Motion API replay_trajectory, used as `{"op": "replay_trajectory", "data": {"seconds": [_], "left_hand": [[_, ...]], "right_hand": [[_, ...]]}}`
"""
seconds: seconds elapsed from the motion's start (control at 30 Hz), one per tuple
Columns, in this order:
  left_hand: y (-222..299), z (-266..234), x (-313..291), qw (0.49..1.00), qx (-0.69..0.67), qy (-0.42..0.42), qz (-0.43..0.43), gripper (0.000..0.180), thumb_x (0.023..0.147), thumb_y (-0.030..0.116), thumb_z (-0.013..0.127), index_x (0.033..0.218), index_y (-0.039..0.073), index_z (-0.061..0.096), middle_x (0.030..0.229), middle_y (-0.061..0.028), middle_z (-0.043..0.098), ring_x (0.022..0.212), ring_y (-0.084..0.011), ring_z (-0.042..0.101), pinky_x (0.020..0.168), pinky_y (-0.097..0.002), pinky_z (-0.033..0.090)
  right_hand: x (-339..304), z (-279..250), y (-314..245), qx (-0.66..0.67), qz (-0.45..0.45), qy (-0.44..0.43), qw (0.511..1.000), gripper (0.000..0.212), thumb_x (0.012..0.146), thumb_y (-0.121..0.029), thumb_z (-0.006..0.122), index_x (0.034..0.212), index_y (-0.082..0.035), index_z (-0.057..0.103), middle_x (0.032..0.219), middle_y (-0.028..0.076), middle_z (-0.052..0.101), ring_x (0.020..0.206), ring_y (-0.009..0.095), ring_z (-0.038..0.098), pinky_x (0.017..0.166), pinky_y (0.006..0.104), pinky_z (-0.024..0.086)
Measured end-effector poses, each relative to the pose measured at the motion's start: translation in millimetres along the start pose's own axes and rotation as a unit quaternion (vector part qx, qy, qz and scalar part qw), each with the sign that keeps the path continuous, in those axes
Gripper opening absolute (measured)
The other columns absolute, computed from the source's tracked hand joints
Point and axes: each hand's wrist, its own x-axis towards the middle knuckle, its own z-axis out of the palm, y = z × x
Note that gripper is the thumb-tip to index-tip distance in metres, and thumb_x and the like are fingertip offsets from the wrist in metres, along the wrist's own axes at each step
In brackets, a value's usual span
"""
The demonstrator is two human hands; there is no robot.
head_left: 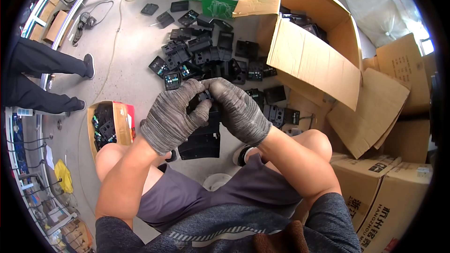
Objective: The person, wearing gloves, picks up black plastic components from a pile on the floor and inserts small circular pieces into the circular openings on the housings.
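Observation:
Both my hands wear grey knit work gloves and meet in front of my knees. My left hand (171, 117) is closed around a black plastic housing (205, 96), thumb against its side. From the other side my right hand (239, 112) grips the same housing, its fingers bent over the top. The gloves cover much of the part, so its full shape is hidden. Just below my hands is a black curved plastic panel (200, 146); whether it joins the held housing I cannot tell. Beyond my hands lies a heap of black plastic housings (199, 49), some showing green circuit boards.
A large open carton (314, 56) with black parts stands at the far right. At my left is a small box (123, 122) of similar parts. Green-and-white boxes (218, 0) stand behind the heap. Closed cartons (398, 187) sit at right. Another person's legs (47, 58) are at left.

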Motion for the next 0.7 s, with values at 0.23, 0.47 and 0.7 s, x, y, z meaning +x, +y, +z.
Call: {"op": "replay_trajectory", "data": {"seconds": [0.23, 0.47, 0.7], "left_hand": [[-1.7, -1.9, -0.7, 1.000, -0.017, 0.021, 0.013, 0.029, 0.095, 0.021, 0.068, 0.118, 0.005, 0.064, 0.078, -0.0075, 0.066, 0.067, -0.0122, 0.063, 0.065, -0.0292, 0.053], [1.8, -1.6, -1.0, 0.990, -0.112, 0.011, -0.081, 0.022, 0.099, 0.020, 0.065, 0.115, 0.005, 0.059, 0.079, -0.0017, 0.063, 0.069, -0.0054, 0.058, 0.058, -0.0239, 0.048], [-14.0, -18.2, 5.4, 0.970, -0.049, 0.237, -0.011, 0.020, 0.104, 0.024, 0.057, 0.113, 0.006, 0.060, 0.082, 0.0024, 0.058, 0.068, -0.0025, 0.052, 0.053, -0.0189, 0.042]], "right_hand": [[-3.7, 2.9, 5.7, 0.184, -0.001, -0.042, 0.982, 0.036, 0.101, -0.025, 0.056, 0.131, -0.005, 0.055, 0.109, 0.005, 0.061, 0.100, 0.014, 0.060, 0.088, 0.0316, 0.052], [6.2, -9.6, 19.6, -0.018, -0.016, 0.092, 0.995, 0.031, 0.101, -0.036, 0.056, 0.109, -0.007, 0.064, 0.092, 0.006, 0.062, 0.084, 0.017, 0.061, 0.078, 0.0322, 0.051], [-4.5, -0.8, -4.0, -0.037, 0.211, 0.082, 0.973, 0.055, 0.101, -0.065, 0.042, 0.094, -0.016, 0.065, 0.057, -0.003, 0.048, 0.040, 0.009, 0.035, 0.041, 0.0233, 0.027]]}}
